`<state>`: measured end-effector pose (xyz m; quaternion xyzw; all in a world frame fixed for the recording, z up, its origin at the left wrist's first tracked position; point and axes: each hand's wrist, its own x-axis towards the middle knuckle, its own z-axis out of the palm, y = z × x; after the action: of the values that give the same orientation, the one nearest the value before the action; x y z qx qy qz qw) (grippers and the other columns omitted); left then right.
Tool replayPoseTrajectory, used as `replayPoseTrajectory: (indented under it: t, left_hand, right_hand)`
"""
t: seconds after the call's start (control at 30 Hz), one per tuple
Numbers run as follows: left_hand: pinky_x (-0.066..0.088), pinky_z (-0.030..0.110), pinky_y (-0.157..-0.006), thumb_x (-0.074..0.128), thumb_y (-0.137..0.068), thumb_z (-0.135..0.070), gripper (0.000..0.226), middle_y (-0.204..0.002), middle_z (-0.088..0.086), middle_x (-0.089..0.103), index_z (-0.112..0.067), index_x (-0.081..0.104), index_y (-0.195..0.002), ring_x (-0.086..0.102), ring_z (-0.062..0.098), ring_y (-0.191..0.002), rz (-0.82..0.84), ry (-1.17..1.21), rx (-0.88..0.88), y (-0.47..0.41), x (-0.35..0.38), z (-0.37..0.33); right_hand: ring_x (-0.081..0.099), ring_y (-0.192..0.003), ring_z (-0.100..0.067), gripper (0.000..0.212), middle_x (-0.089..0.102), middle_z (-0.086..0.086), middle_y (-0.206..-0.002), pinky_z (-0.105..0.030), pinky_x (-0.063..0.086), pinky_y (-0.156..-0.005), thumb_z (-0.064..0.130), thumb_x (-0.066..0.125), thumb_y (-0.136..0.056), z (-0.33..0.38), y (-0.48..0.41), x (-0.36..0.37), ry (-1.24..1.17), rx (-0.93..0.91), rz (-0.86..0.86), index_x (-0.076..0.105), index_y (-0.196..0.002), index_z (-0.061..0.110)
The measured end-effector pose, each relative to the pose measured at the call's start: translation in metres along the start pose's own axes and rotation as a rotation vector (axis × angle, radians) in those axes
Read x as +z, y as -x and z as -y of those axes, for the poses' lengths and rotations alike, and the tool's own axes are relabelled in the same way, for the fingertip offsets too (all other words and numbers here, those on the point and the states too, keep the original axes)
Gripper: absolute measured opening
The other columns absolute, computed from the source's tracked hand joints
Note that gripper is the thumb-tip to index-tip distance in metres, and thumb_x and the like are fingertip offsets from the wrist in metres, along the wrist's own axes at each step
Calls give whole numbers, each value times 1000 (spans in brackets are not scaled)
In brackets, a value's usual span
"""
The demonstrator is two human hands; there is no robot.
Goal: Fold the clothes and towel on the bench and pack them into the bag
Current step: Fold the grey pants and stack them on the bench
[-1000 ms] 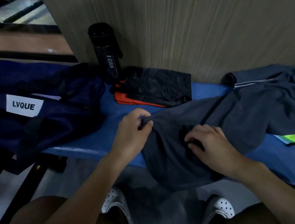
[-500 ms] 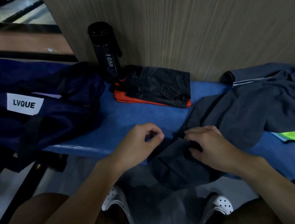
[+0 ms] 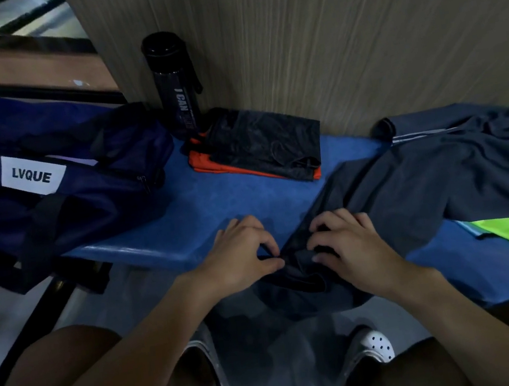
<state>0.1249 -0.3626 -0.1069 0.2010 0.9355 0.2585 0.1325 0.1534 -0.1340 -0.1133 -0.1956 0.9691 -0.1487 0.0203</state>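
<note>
Bag first: the navy fabric duffel bag (image 3: 54, 191) with its white LVQUE label sat at the left end of the blue padded bench (image 3: 232, 202). Right of it, by the far wall, lay a folded black-and-orange garment (image 3: 260, 147). At the near edge my left hand (image 3: 241, 255), the one nearer the bag, pinched the corner of the dark grey garment (image 3: 422, 185), thumb against curled fingers. Just beside it, my right hand (image 3: 349, 245) gripped bunched cloth. The garment's long axis ran right and far from both hands, so I judged it needed spreading along that line.
</note>
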Motion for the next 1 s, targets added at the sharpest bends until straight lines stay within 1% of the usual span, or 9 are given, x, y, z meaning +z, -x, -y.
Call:
replayPoseTrajectory:
  t: [0.07,0.2,0.33,0.53,0.63,0.73,0.83,0.9,1.0]
  left_hand:
    - [30,37,-105,74,-82,-49,29,-115,-12,46,-37,68,-108,38,11,-117,43,3,3,1,-2,0]
    - [29,36,-110,71,-84,-50,42,-121,-10,47,-35,64,-122,38,11,-122,148,55,27,3,-3,-1]
    - [42,43,-102,64,-92,-44,30,-110,-8,56,-26,67,-117,52,15,-112,-61,102,10,-4,12,-7]
    - [36,38,-95,68,-89,-46,15,-105,-9,55,-32,69,-93,48,17,-110,-122,-75,-23,-14,23,-18]
    - [44,37,-81,65,-93,-33,16,-81,-11,59,-28,58,-80,59,15,-88,-193,81,44,-18,21,-22]
    - [45,42,-63,60,-97,-20,18,-64,3,56,-17,51,-82,53,16,-61,-302,371,87,-29,14,-21]
    - [44,36,-68,61,-97,-17,5,-74,6,61,-16,57,-99,52,9,-67,-162,573,144,-29,8,-28]
    - [47,29,-91,75,-86,-30,49,-105,0,64,-21,51,-127,59,6,-95,88,596,110,-23,10,-29]
    - [29,32,-117,84,-66,-53,112,-148,-8,35,-30,19,-153,34,9,-136,257,184,113,-8,16,-27]
  right_hand:
    - [52,-107,-15,12,56,13,-111,-33,28,-88,26,74,-83,-2,2,-1,-35,-15,-104,68,-93,28]
    - [58,-105,-14,31,65,10,-107,-33,33,-93,3,76,-76,-9,11,-12,-134,20,-230,60,-93,23]
    - [65,-94,-16,47,67,12,-94,-46,47,-92,-8,67,-75,-21,28,-22,-230,47,-156,55,-93,34]
    - [63,-97,-9,39,59,28,-98,-51,50,-84,-1,59,-80,-24,47,-31,-263,31,-261,61,-99,34]
    - [62,-97,-12,45,55,31,-100,-53,49,-84,-12,66,-77,-24,53,-36,-262,44,-334,65,-100,26]
    - [59,-97,-14,39,53,28,-99,-51,49,-85,-9,61,-77,-25,52,-40,-266,62,-454,67,-101,22]
    - [60,-99,-20,28,59,11,-100,-41,48,-90,9,52,-84,-28,48,-44,-325,142,-550,67,-103,22]
    - [61,-97,-21,30,63,2,-99,-32,47,-88,3,57,-90,-31,46,-46,-403,199,-553,64,-103,29]
    - [62,-92,-18,30,65,0,-95,-31,48,-83,2,60,-91,-31,44,-47,-439,232,-531,63,-104,29]
